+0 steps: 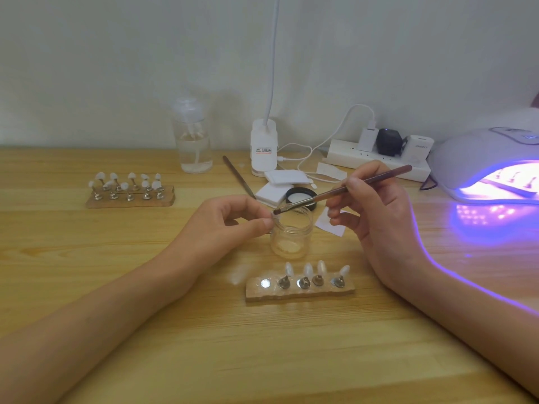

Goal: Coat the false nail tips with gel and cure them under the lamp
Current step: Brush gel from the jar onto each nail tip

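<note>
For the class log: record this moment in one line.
left hand: pinch at jar rim | right hand: holds brush | lamp: lit

Person, seen from the head camera: left hand (230, 220) and right hand (376, 211), both bare. Left forearm (122, 293) and right forearm (455, 295) are uncovered as far as the frame edge. A thin violet line of light runs along the right forearm's outer edge.
</note>
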Motion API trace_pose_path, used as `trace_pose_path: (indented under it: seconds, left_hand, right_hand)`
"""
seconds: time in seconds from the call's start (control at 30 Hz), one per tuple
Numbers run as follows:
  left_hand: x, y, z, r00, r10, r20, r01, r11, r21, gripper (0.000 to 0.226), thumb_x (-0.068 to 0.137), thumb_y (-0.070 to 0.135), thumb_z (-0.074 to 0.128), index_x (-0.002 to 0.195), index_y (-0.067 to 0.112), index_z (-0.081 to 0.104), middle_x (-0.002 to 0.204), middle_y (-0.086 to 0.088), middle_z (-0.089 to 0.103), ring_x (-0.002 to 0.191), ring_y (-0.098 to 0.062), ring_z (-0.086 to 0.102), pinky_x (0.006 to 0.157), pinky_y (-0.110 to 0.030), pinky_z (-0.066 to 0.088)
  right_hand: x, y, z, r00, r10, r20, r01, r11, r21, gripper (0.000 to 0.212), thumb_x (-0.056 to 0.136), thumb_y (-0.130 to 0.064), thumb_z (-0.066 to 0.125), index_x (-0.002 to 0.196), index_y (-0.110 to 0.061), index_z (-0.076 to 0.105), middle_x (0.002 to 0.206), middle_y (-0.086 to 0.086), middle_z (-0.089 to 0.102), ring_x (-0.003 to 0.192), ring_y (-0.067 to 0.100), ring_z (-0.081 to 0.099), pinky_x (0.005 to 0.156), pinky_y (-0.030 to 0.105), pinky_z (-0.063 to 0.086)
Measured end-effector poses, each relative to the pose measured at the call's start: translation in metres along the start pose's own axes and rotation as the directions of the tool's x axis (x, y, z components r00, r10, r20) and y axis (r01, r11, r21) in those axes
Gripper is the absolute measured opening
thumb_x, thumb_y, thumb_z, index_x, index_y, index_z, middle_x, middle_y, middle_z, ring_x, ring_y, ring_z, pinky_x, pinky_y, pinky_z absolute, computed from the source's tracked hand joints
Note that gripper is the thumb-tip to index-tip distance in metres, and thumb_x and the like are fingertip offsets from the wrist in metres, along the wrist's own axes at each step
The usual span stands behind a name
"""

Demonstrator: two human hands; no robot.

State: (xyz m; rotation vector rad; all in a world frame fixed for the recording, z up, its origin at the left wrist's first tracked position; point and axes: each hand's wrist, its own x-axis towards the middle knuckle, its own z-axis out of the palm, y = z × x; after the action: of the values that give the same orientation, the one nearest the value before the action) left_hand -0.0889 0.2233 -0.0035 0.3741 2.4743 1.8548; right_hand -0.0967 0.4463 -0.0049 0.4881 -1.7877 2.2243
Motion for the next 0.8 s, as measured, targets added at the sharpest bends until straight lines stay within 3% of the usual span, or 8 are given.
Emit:
trace_pose_path:
  seconds: [0.2,0.33,0.5,0.63,0.8]
  left_hand:
    - [0.0,0.0018,0.0003,1.0,0.01,0.007,-0.01,1.0,0.001,0.006,0.085,0.023,0.072,0.079,0.023,0.071,0.076,0.015,0.071,0.059,0.006,0.049,0.053,-0.002,0.034]
    - [-0.0006,0.0014,-0.0002,1.0,0.008,0.007,-0.008,1.0,0.005,0.008,0.086,0.024,0.072,0.078,0.026,0.071,0.076,0.016,0.072,0.059,0.002,0.047,0.053,-0.003,0.035]
    - [-0.0004,0.0003,-0.0008,1.0,-0.005,0.007,0.005,1.0,0.003,0.007,0.085,0.026,0.073,0.077,0.027,0.072,0.079,0.013,0.073,0.065,-0.006,0.048,0.054,-0.004,0.036]
    - [0.0,0.0005,-0.0003,1.0,0.005,0.004,-0.005,1.0,0.006,0.007,0.085,0.023,0.073,0.079,0.024,0.071,0.079,0.013,0.073,0.062,0.004,0.053,0.056,-0.003,0.036]
    - [0.0002,-0.0001,0.0002,1.0,0.003,-0.002,-0.003,1.0,0.006,0.008,0.086,0.023,0.072,0.078,0.024,0.071,0.077,0.015,0.072,0.06,0.004,0.049,0.055,-0.003,0.036]
  right_hand:
    - [-0.0006,0.0018,-0.0028,0.997,0.001,-0.08,-0.007,0.997,-0.071,0.015,0.099,-0.01,0.053,0.085,-0.016,0.054,0.069,0.004,0.067,0.061,0.017,0.062,0.056,0.024,0.052]
    - [0.0011,-0.0004,-0.001,1.0,-0.013,-0.018,0.014,1.0,0.011,0.009,0.094,-0.017,0.055,0.085,-0.018,0.055,0.072,0.005,0.068,0.063,0.017,0.063,0.057,0.024,0.052]
    - [-0.0015,0.001,0.0,1.0,-0.021,-0.013,0.021,0.999,-0.048,0.008,0.095,-0.014,0.054,0.087,-0.014,0.054,0.071,0.004,0.069,0.063,0.016,0.064,0.056,0.024,0.053]
    - [-0.0012,0.0012,-0.0025,0.997,-0.017,-0.074,0.01,0.996,-0.091,0.008,0.092,-0.017,0.055,0.085,-0.015,0.053,0.067,0.003,0.067,0.059,0.017,0.062,0.054,0.024,0.051]
    - [-0.0001,-0.0001,-0.0009,0.999,-0.039,-0.021,0.039,0.999,0.007,0.011,0.094,-0.016,0.055,0.083,-0.019,0.056,0.071,0.004,0.067,0.062,0.016,0.063,0.056,0.024,0.052]
